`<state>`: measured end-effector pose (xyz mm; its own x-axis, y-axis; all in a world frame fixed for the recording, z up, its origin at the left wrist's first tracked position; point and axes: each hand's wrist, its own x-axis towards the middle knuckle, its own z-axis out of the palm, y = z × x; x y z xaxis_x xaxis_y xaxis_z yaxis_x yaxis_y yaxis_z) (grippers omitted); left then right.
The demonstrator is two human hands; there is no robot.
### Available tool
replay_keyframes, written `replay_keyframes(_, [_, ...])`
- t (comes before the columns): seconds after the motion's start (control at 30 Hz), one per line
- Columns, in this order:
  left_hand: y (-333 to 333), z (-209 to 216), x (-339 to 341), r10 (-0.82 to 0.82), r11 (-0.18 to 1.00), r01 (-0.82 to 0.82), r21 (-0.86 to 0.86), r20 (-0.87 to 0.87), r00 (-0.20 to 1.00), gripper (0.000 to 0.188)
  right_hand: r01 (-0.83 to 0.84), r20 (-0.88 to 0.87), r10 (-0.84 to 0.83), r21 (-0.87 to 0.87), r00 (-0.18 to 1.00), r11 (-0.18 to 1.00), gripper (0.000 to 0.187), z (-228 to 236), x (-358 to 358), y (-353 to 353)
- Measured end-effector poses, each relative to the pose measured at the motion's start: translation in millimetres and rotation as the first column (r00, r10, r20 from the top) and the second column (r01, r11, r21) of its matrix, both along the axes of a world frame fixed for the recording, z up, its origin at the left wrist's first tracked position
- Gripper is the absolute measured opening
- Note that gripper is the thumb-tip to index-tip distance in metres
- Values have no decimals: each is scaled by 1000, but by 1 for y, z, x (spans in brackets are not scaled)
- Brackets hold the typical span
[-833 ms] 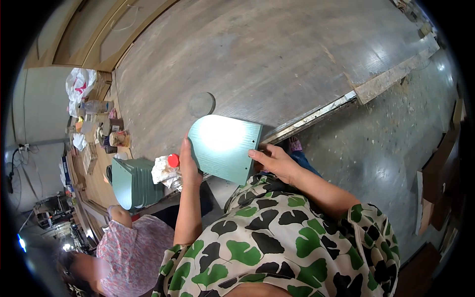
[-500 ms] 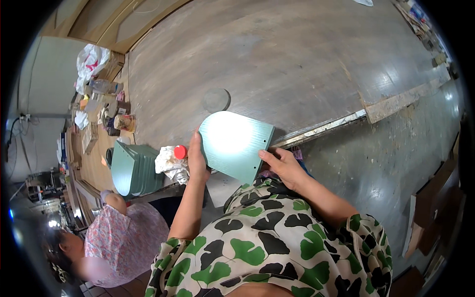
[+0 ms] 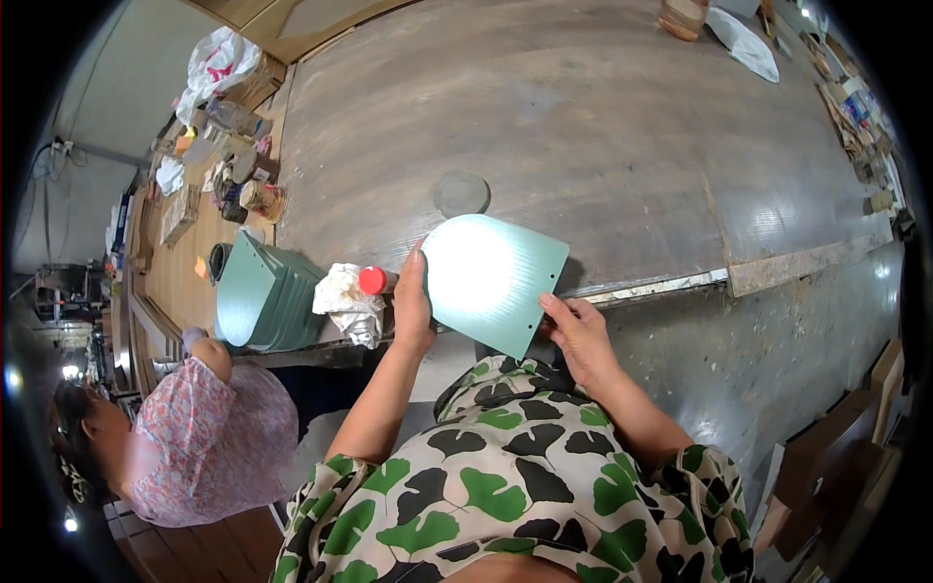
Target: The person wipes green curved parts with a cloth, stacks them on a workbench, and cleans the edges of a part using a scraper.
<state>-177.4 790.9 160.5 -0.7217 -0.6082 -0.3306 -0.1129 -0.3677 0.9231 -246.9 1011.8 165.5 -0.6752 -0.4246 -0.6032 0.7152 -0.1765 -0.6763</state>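
Note:
Between my hands is a pale green board [image 3: 491, 277] with one rounded end and small dark holes along its straight edge. Strong light glares off its middle. My left hand [image 3: 412, 306] grips the curved left side, thumb up along the edge. At the holed right edge, my right hand [image 3: 577, 332] pinches the board with the thumb on top and fingers beneath. Left of my left hand sit a red-capped bottle [image 3: 373, 281] and a crumpled white cloth [image 3: 348, 303]. Beyond them stands a stack of similar green boards [image 3: 267, 296].
A round grey disc [image 3: 462, 194] lies on the brown worktable [image 3: 583, 126]. Jars [image 3: 260, 199], bottles and a white plastic bag [image 3: 222, 63] crowd the left side. Another person [image 3: 209, 437] in a floral top is at the lower left. Brown panels [image 3: 826, 447] lean at the right.
My view has shifted, so a bottle and a white bag now show at the table's far right. The board stays in both hands, with little change in grip.

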Motion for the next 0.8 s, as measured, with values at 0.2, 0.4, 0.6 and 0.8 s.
replay_keyframes(0.2, [14, 13, -6, 100, 995, -100, -10, -40, 994, 50, -134, -84, 139, 65, 987, 989, 52, -3, -38, -1])
replay_keyframes(0.4, [23, -7, -11, 263, 965, -262, 21, -110, 959, 50, -367, -99, 390, 191, 915, 910, 57, 8, -86, -5])
replay_keyframes(0.6, [31, -1, -16, 306, 952, -306, 12, -115, 945, 50, -467, -94, 499, 242, 861, 851, 65, 2, -102, -5])
replay_keyframes(0.8, [34, 4, -20, 310, 950, -312, 9, -127, 942, 51, -507, -173, 612, 414, 772, 756, 55, 16, -113, -6])
